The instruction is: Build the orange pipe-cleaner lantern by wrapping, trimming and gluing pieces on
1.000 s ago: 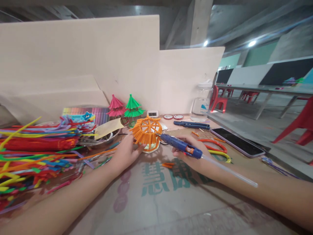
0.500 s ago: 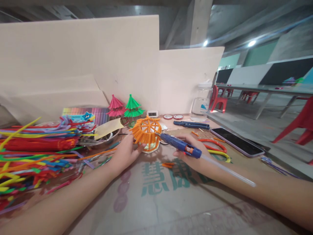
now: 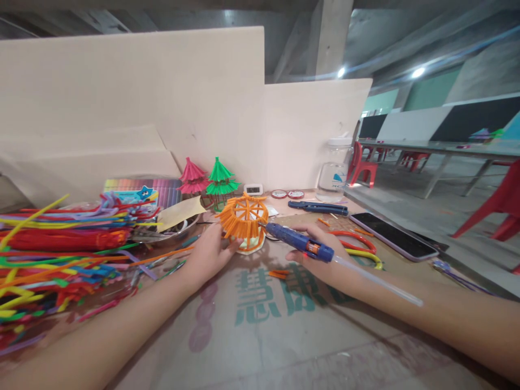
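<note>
An orange pipe-cleaner pavilion (image 3: 239,216) stands on a pale base in front of me, its roof partly covered with short orange strips. My left hand (image 3: 211,249) grips its left side, fingertips partly hidden behind it. In my right hand (image 3: 317,249) is a blue hot glue gun (image 3: 298,241), with a clear glue stick (image 3: 377,279) sticking out of its back over my wrist. The gun's nozzle meets the right edge of the orange roof. Several cut orange pieces (image 3: 278,274) lie on the board just below.
Bundles of colourful pipe cleaners (image 3: 65,244) fill the left side. Pink (image 3: 193,176) and green (image 3: 220,179) pavilions stand behind. To the right are a blue cutter (image 3: 317,207), scissors with red and yellow handles (image 3: 365,244), a phone (image 3: 394,235) and a water bottle (image 3: 335,170).
The glue gun's nozzle has shifted slightly down along the roof's right edge. My left hand and the orange pavilion have hardly moved.
</note>
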`<state>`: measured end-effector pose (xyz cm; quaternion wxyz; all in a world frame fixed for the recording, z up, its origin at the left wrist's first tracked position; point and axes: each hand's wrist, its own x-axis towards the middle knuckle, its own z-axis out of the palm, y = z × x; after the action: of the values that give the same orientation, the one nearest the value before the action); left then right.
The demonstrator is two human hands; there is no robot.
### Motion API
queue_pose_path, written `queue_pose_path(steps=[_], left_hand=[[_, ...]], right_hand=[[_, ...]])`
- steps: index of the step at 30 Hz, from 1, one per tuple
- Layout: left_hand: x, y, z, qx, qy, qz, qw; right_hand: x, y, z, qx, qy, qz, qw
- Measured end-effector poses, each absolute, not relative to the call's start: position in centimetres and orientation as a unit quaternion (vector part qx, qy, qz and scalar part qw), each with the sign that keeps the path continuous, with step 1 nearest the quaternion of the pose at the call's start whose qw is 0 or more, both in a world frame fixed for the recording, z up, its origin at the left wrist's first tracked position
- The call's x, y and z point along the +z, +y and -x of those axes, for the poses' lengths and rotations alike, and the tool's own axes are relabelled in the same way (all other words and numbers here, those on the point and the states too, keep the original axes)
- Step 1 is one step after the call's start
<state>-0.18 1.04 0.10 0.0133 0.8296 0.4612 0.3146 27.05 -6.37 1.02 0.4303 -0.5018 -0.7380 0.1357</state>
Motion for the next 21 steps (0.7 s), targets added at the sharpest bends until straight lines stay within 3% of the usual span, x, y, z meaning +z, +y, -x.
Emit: queue_pose_path(steps=[13, 21], left_hand=[[0.18, 1.10, 0.03, 0.314, 0.463, -0.828, 0.028], [-0.38, 1.62, 0.16, 0.336, 0.466, -0.814, 0.092]], right_hand=[[0.68, -6.17, -27.04, 0.122, -0.741, 0.510, 0.420], [0.46, -5.81, -26.95, 0.151, -0.747, 0.493, 0.419]])
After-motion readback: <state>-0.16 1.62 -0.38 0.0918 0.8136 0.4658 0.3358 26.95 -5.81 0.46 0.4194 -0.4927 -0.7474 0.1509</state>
